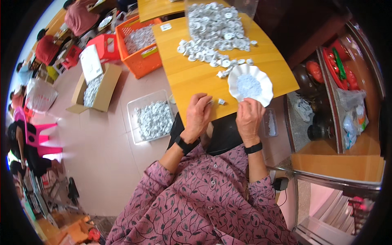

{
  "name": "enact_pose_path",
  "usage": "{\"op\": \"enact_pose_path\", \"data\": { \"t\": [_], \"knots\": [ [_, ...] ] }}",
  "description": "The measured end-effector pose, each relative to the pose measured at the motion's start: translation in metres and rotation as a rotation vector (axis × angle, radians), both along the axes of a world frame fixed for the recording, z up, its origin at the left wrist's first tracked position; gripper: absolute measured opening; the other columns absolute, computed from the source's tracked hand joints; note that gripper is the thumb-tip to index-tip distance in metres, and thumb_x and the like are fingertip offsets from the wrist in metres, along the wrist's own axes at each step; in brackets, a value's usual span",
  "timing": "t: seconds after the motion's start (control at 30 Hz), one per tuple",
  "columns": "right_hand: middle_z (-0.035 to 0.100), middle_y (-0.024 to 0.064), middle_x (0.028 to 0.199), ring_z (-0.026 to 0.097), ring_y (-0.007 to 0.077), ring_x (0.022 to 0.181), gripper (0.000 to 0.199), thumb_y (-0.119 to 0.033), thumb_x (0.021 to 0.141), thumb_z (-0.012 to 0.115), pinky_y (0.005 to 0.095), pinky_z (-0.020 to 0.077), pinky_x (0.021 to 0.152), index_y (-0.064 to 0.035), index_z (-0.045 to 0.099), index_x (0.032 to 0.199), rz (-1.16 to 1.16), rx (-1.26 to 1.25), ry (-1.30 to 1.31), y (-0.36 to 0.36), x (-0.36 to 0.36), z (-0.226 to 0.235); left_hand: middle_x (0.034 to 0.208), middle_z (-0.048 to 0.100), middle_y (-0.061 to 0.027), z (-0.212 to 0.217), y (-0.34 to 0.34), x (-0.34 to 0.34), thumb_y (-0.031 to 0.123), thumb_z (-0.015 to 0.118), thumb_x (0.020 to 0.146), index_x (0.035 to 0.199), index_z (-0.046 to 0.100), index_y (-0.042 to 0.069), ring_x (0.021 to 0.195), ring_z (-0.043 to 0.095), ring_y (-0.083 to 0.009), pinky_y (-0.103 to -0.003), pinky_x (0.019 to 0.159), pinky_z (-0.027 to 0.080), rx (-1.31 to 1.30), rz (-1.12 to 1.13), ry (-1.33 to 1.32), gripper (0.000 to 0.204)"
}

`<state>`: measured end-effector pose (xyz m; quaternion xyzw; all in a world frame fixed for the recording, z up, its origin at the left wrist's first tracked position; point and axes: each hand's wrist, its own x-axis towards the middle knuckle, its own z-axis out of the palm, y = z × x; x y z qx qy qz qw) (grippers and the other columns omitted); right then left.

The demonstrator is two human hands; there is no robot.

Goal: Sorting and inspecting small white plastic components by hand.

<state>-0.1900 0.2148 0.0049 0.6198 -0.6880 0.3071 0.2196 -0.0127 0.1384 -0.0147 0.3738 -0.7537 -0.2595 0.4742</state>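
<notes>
At the near edge of the yellow wooden table (183, 81), my left hand (198, 115) is closed in a pinch, with a bit of a small white plastic part at its fingertips. Just right of it a loose white part (221, 101) lies on the wood. My right hand (250, 119) has its fingers pinched together at the near rim of a white scalloped dish (267, 87); whatever they hold is hidden. Tiny pale-blue pieces (248, 85) fill the dish's middle. Beyond it spreads a pile of white round plastic parts (216, 53), spilling from a clear bin (250, 12).
A clear tub (138, 140) of white parts sits on the floor at left, near an orange crate (141, 65) and an open cardboard box (110, 83). Shelves (326, 98) with bags and shoes stand at right. Several people work at far left, among pink and red stools (43, 134).
</notes>
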Motion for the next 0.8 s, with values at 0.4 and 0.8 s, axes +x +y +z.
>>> {"op": "enact_pose_path", "data": {
  "t": [0.4, 0.8],
  "knots": [
    [0.057, 0.0164, 0.096, 0.062, 0.0287, 0.077, 0.005, -0.002, 0.093, 0.059, 0.0368, 0.0517, 0.069, 0.002, 0.056, 0.094, 0.128, 0.092, -0.77, 0.026, 0.041, 0.01, 0.093, 0.064, -0.008, 0.004, 0.008, 0.009, 0.006, 0.066, 0.091, 0.118, 0.065, 0.003, 0.082, 0.063, -0.0144, -0.027, 0.071, 0.052, 0.328, -0.143, 0.23, 0.028],
    [0.06, 0.0058, 0.1, 0.061, 0.0094, 0.078, 0.008, -0.006, 0.097, 0.058, 0.0236, 0.052, 0.072, 0.0022, 0.059, 0.098, 0.283, 0.091, -1.362, 0.043, 0.066, 0.03, 0.111, 0.064, -0.0129, 0.013, 0.038, 0.019, 0.005, 0.056, 0.098, 0.135, 0.052, -0.001, 0.096, 0.07, -0.0213, -0.03, 0.084, 0.058, 1.066, -0.596, 0.817, 0.037]
  ]
}}
